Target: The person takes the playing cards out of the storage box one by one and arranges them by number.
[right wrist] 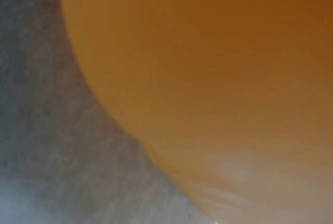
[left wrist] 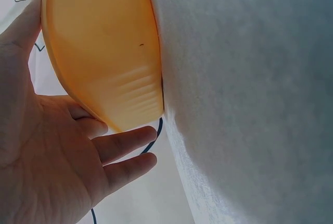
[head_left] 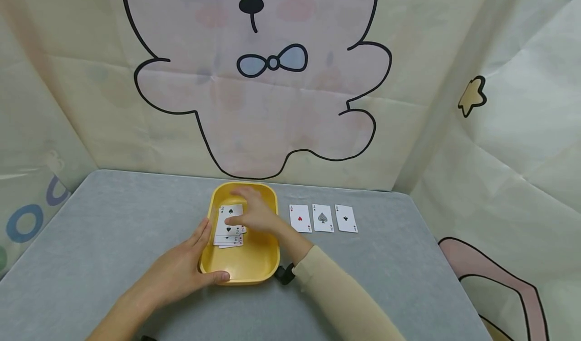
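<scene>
A yellow tray (head_left: 254, 265) holds a small overlapping pile of playing cards (head_left: 229, 212); the top one shows black spades. My left hand (head_left: 190, 258) holds the tray's near left corner, thumb on the near rim and fingers along the left side. In the left wrist view, two fingers of the left hand (left wrist: 57, 151) extend past the tray wall (left wrist: 109, 52). My right hand (head_left: 258, 212) is over the tray, thumb and fingers spread above the pile; whether it touches a card I cannot tell. The right wrist view shows only the blurred tray (right wrist: 218, 88).
Right of the tray, three aces lie face up in a row: the ace of hearts (head_left: 300, 219), the ace of spades (head_left: 323, 218) and the ace of clubs (head_left: 346, 219). A grey cloth (head_left: 386, 280) covers the table. Printed curtains (head_left: 436, 144) hang behind and beside it.
</scene>
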The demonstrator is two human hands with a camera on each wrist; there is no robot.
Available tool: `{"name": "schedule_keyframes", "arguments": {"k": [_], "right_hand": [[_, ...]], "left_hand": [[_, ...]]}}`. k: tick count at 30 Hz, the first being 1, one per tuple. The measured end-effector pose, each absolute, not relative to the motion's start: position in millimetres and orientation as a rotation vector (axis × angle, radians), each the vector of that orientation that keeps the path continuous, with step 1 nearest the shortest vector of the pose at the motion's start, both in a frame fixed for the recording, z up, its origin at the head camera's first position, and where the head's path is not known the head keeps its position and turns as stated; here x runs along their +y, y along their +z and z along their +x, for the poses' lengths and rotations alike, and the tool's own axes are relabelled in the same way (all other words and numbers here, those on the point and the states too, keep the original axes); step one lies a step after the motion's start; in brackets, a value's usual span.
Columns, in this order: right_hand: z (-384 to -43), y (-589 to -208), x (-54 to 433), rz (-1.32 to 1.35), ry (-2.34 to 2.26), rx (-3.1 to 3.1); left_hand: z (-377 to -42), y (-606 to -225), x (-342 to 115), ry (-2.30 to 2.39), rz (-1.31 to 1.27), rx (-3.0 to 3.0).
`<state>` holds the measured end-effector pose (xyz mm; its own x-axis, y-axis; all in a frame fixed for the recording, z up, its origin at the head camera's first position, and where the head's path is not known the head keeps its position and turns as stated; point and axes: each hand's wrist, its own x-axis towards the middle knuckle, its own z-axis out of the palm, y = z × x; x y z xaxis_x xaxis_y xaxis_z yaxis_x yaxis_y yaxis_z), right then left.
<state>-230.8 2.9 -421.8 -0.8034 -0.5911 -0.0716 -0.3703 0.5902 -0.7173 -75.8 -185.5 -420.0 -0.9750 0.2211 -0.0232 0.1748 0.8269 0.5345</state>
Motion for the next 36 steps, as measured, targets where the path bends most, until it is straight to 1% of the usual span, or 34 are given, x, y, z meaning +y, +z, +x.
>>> {"name": "schedule_keyframes", "arguments": {"k": [15, 28, 36], "right_hand": [[-229, -433, -10, -0.749, -0.744, 2.583], [-230, -438, -14, -0.851, -0.501, 2.641], [-231, -440, -14, -0.845, -0.453, 2.641]], "left_hand": [[-74, -420, -187, 0.849, 0.323, 2.912], [-75, -421, -188, 0.863, 0.327, 2.924], [-76, -421, -187, 0.857, 0.325, 2.907]]}}
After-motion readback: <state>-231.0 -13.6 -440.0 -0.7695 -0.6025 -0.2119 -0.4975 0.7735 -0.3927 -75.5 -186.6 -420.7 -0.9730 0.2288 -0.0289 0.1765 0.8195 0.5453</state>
